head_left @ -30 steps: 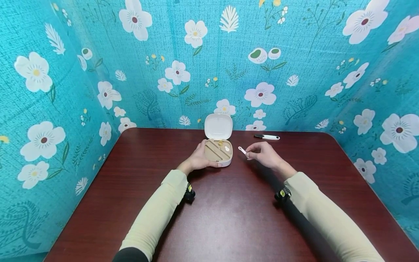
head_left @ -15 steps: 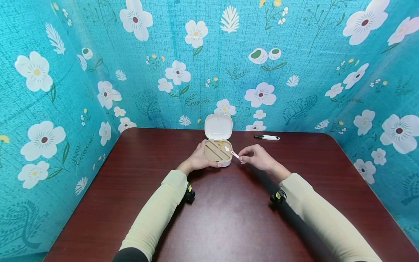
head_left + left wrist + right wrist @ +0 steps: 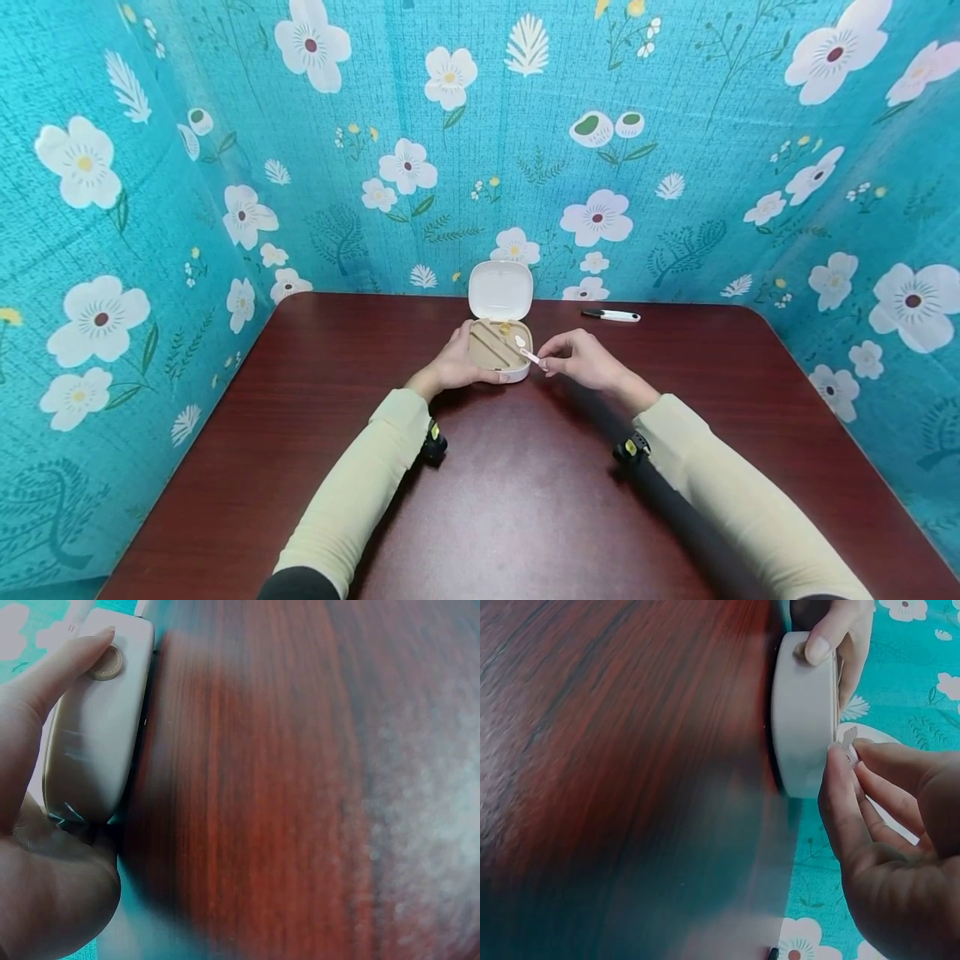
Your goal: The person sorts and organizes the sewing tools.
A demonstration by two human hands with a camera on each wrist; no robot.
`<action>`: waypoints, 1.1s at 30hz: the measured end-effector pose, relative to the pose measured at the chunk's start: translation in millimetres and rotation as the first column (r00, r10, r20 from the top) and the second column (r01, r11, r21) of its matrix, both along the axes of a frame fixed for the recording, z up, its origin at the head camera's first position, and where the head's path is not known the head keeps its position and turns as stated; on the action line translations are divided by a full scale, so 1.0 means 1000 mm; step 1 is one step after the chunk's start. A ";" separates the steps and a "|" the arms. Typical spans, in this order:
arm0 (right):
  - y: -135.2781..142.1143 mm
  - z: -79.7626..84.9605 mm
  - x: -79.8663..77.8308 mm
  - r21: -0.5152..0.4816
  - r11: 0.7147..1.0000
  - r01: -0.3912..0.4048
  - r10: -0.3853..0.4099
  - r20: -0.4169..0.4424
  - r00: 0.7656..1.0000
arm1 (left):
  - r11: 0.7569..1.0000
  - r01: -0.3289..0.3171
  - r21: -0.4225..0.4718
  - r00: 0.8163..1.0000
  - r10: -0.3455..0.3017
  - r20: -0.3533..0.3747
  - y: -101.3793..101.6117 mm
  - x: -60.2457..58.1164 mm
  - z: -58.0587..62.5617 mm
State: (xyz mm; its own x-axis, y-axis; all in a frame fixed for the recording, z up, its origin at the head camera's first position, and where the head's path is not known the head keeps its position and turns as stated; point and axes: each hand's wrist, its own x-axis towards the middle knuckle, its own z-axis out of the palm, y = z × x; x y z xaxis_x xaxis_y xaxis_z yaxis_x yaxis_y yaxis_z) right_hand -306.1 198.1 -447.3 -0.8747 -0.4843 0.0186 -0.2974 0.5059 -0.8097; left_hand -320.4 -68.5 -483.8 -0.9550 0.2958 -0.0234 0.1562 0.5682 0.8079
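A small white case stands on the table with its lid raised; its tan insert has diagonal grooves. My left hand grips the case from the left, thumb along the front near a round tan button. Inside, at the upper right, are a yellow ring-shaped piece and a white rounded piece. Between thumb and fingertips my right hand pinches a small white stick with a looped end. That end is over the right edge of the insert; whether it touches is unclear.
A slim white tool with a black end lies on the dark red-brown table at the back right. Blue flowered cloth hangs behind the table and along both sides.
My right hand has moved left with the small white stick, from beside the case to over its right edge. My left hand and the case have stayed in place.
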 end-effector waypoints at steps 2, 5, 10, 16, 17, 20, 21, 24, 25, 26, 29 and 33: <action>-0.003 0.002 0.000 0.000 1.000 -0.002 0.002 -0.017 1.000 | 1.000 0.000 -0.001 1.000 0.000 -0.002 0.000 0.000 0.000; -0.010 0.005 -0.001 0.003 1.000 -0.001 0.001 -0.051 0.999 | 1.000 0.000 0.006 1.000 0.000 0.000 0.000 0.000 0.000; -0.023 0.009 -0.001 0.041 0.999 0.018 -0.014 -0.112 0.994 | 1.000 0.005 0.005 1.000 -0.005 0.000 -0.001 -0.001 0.000; -0.039 0.009 -0.003 0.103 0.994 0.044 -0.025 -0.183 0.983 | 1.000 0.013 -0.008 1.000 -0.013 -0.011 -0.001 -0.002 -0.001; -0.042 0.009 -0.003 0.110 0.993 0.046 -0.024 -0.196 0.980 | 1.000 0.013 -0.007 1.000 -0.013 -0.010 -0.001 -0.002 -0.001; -0.050 0.007 -0.004 0.122 0.991 0.046 -0.018 -0.221 0.975 | 1.000 0.013 -0.005 1.000 -0.013 -0.002 -0.001 -0.001 -0.002; -0.053 0.007 -0.004 0.127 0.991 0.043 -0.012 -0.230 0.973 | 1.000 0.013 -0.005 1.000 -0.013 0.000 -0.001 -0.001 -0.002; -0.062 0.006 -0.005 0.153 0.988 0.028 0.013 -0.261 0.965 | 1.000 0.015 -0.004 1.000 -0.015 0.001 -0.001 -0.001 -0.002; -0.065 0.007 -0.005 0.162 0.986 0.026 0.020 -0.273 0.962 | 1.000 0.016 -0.003 1.000 -0.016 -0.001 0.000 -0.001 -0.001; -0.068 0.007 -0.006 0.173 0.985 0.024 0.027 -0.286 0.958 | 1.000 0.018 -0.002 1.000 -0.018 -0.003 0.000 -0.001 -0.001; -0.075 0.007 -0.006 0.192 0.981 0.032 0.031 -0.313 0.949 | 1.000 0.020 0.008 1.000 -0.020 0.006 -0.001 -0.002 -0.001; -0.083 0.007 -0.006 0.197 0.979 0.051 0.015 -0.319 0.948 | 1.000 0.020 0.018 1.000 -0.020 0.023 -0.002 -0.002 0.000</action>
